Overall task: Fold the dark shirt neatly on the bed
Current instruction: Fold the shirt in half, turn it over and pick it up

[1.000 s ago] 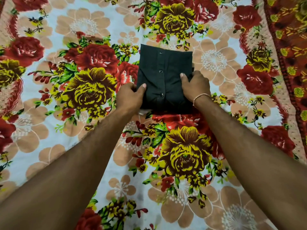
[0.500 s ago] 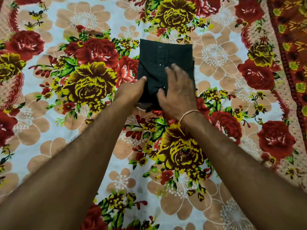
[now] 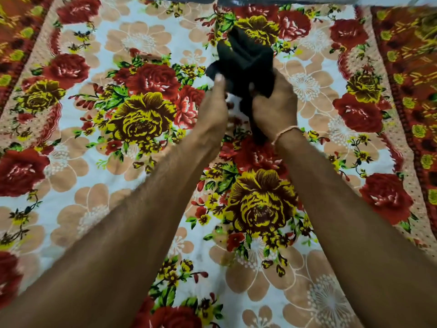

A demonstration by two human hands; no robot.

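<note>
The dark shirt [image 3: 246,65] is bunched up and lifted off the bed, no longer a flat folded square. My right hand [image 3: 274,107] is closed around its lower part, with a fold of cloth hanging down past the wrist. My left hand [image 3: 214,107] pinches the shirt's left edge between thumb and fingers. The picture is blurred from motion, so the shirt's folds are hard to read.
The bed is covered by a floral sheet [image 3: 142,114] with red and yellow flowers on white. A dark red patterned border [image 3: 406,67] runs down the right side. A grey edge [image 3: 283,0] shows at the top.
The shirt lay as a neat folded square under both hands; now both hands have gathered it and raised it off the sheet, crumpled. The view has shifted downward.
</note>
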